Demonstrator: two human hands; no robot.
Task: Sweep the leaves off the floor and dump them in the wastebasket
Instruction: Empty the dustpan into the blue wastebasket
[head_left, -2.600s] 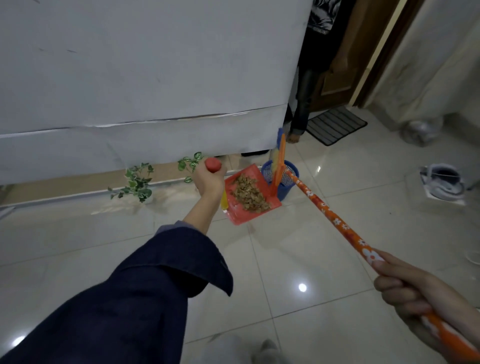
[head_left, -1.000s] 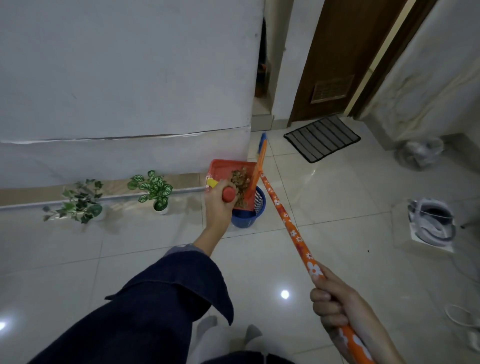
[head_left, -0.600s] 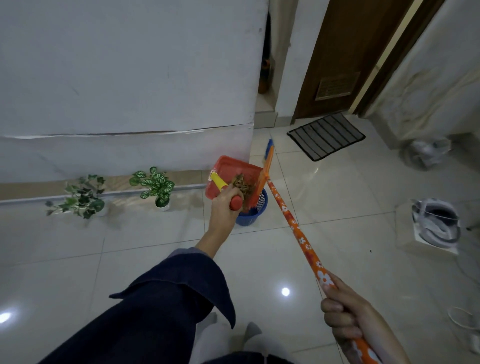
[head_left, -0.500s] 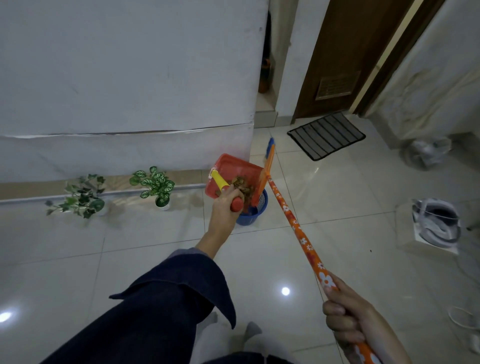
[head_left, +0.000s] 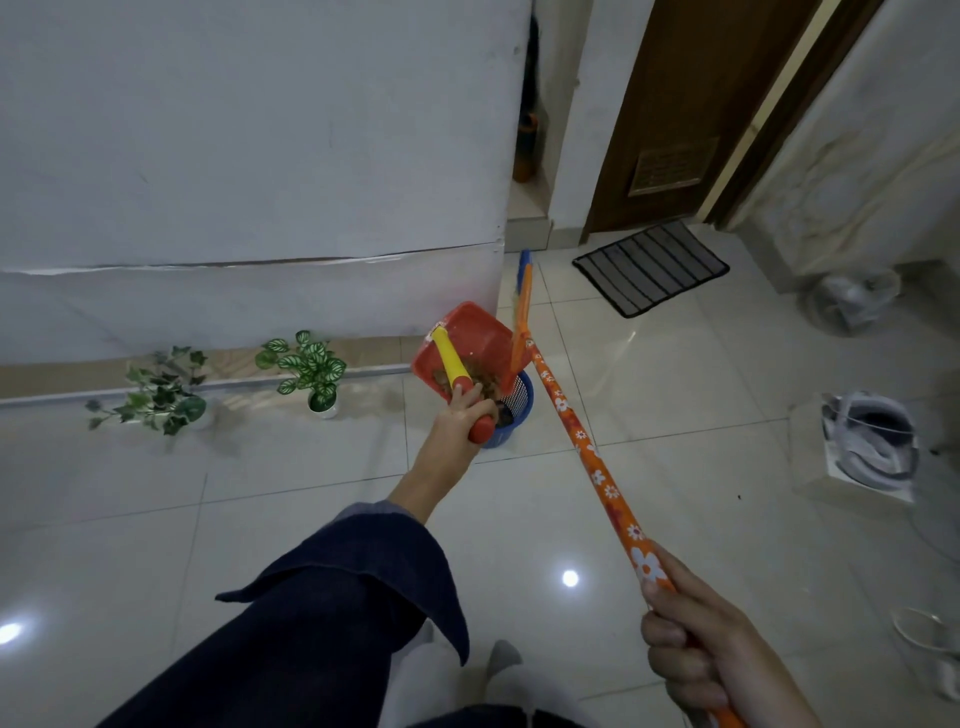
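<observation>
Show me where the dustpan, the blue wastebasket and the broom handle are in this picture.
dustpan (head_left: 475, 332), head view, on the bare red inner face of the tilted pan.
blue wastebasket (head_left: 521, 402), head view, on its mesh side wall below the pan.
broom handle (head_left: 589, 449), head view, midway along the orange flowered stick.

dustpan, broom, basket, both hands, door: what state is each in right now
dustpan: tilted over the wastebasket, leaves at its low edge
wastebasket: upright on the floor
broom: held slanted, head beside the dustpan
left hand: grips the dustpan handle
right hand: grips the broom handle
door: closed
</observation>
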